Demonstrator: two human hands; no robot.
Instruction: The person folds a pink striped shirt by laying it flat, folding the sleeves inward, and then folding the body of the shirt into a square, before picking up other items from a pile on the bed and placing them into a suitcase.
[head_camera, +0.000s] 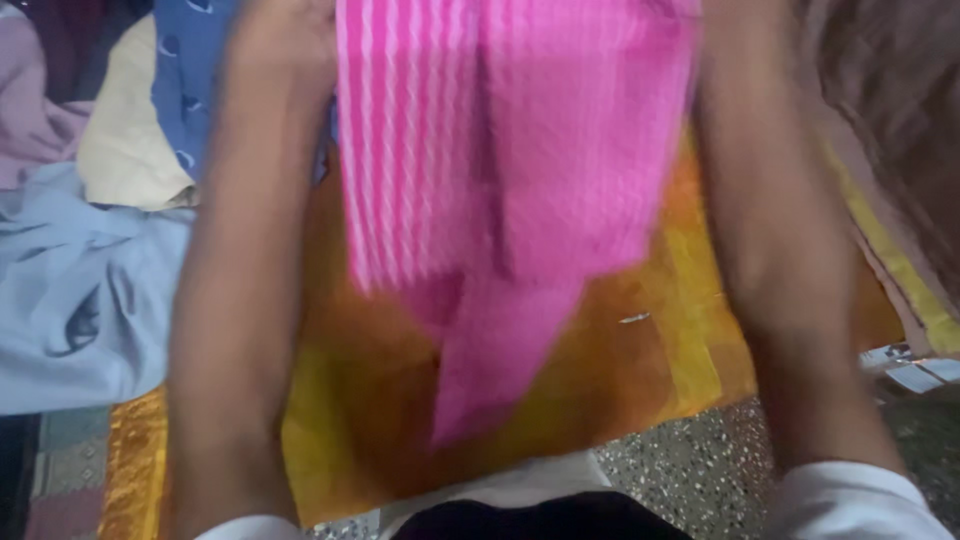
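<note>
Hands: we can't tell their grip; left hand (285, 35) and right, top edge, hidden by pink cloth (520, 170).
Risk: cloth's loose tail, centre, may unfold onto orange sheet (640, 350).

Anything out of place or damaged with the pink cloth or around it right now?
No damage shows. The pink striped cloth hangs unevenly, one narrow end trailing low over the orange-yellow fabric. Other garments lie heaped at the left. Motion blur hides fine detail.
</note>
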